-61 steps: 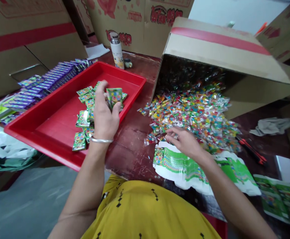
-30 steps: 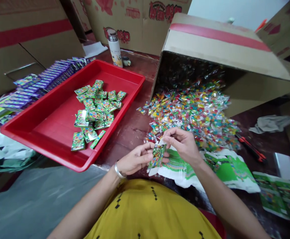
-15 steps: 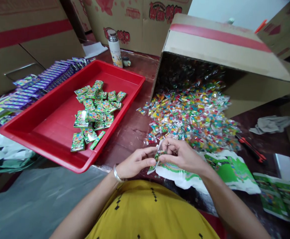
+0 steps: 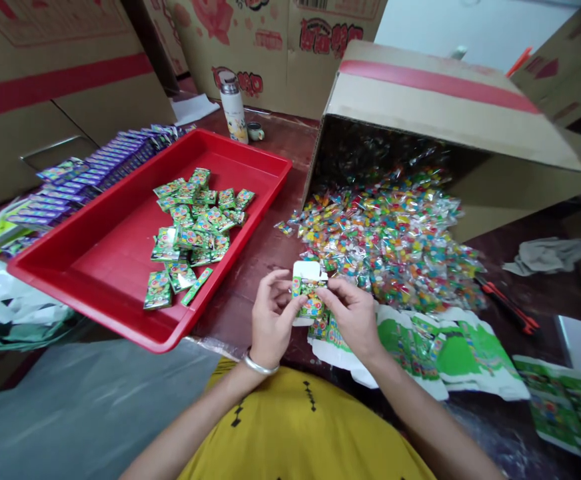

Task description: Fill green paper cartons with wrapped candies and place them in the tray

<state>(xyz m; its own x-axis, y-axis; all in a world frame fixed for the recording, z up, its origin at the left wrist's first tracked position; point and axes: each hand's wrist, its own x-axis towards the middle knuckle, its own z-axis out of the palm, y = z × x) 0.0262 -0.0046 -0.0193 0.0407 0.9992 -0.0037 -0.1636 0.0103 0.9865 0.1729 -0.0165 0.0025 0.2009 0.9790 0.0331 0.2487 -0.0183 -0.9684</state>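
Observation:
Between both hands stands a small green printed carton (image 4: 308,295) with its white top flap up. My left hand (image 4: 269,320) pinches its left side and my right hand (image 4: 351,315) pinches its right side, just above a fanned row of flat green carton blanks (image 4: 420,343) on the dark table. Beyond the hands lies a heap of colourful wrapped candies (image 4: 390,237) spilling from a tipped cardboard box (image 4: 440,100). To the left, a red tray (image 4: 95,267) holds several filled green cartons (image 4: 190,227).
Purple packets (image 4: 85,177) are lined up left of the tray. A thermos flask (image 4: 233,107) and small cup stand at the back. Orange-handled scissors (image 4: 508,303) and a grey cloth (image 4: 545,253) lie at the right. Cardboard boxes surround the table; a plastic bag lies at lower left.
My left hand left the tray and joined the right hand. Together they lifted one flat blank from the row and opened it into an upright carton.

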